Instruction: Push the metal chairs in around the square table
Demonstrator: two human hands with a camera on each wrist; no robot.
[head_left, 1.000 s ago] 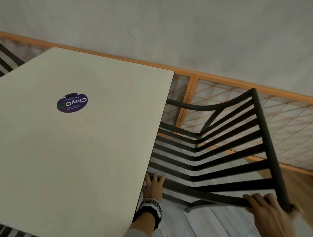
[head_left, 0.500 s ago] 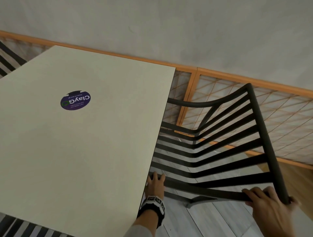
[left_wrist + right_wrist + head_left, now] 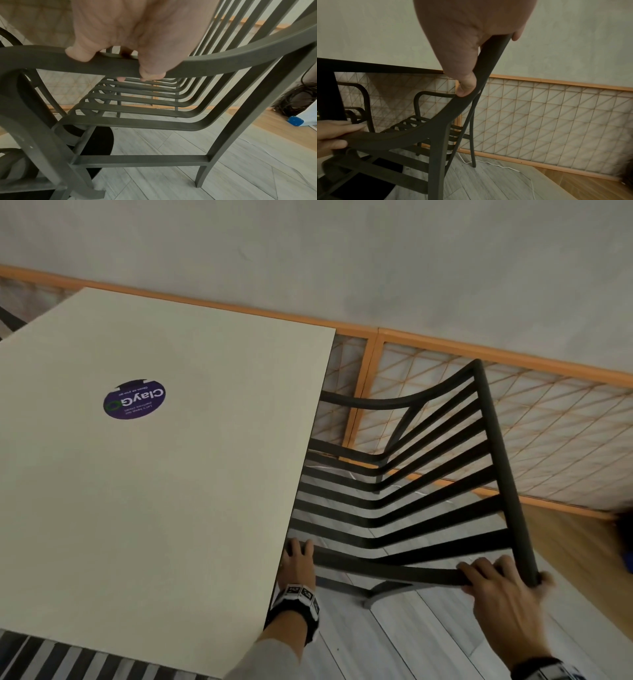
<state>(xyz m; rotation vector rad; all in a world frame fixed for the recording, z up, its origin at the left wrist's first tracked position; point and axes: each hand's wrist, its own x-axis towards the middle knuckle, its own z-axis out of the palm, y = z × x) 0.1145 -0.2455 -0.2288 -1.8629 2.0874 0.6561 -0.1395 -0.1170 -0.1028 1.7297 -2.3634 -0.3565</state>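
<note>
Since both hands are already on it, quick notes below, judging only from what shows right now.

Chair: dark slatted metal chair [image 3: 404,508] at the right side of the square table [image 3: 154,474], front of the seat tucked under the table edge, backrest out toward the wooden floor.

Left hand: left hand [image 3: 298,559] wraps the near armrest right beside the table edge; from the wrist view the fingers [image 3: 150,73] curl over the flat rail, thumb on the near side. A full wrap, not a pinch.

Right hand: right hand [image 3: 501,587] grips the near corner where the armrest meets the back post; thumb [image 3: 466,86] pressed along the rail, fingers round the top.

How it handles: my guess is rigid and fairly heavy, no flex in the frame. Painted finish looks matte, so probably not slippery. Nothing fragile about it, though I suspect the feet will scrape or chatter when slid.

Where to hold: armrest plus back corner seems right to me, two spread points so it doesn't twist going in.

Watch out: the left knuckles sit just beside the tabletop, so a pinch looks possible if the arm goes further under.

Floor: pale grey planks [image 3: 240,169] under the chair, warmer wood further right. A thin white cord [image 3: 496,164] lies near the far leg.

Room: plain wall with an orange-framed lattice panel [image 3: 513,419] low down, near the chair's far side. Another slatted chair [image 3: 68,659] pokes out at the table's near edge.

Sticker: round purple sticker [image 3: 134,402] on the tabletop.
</note>
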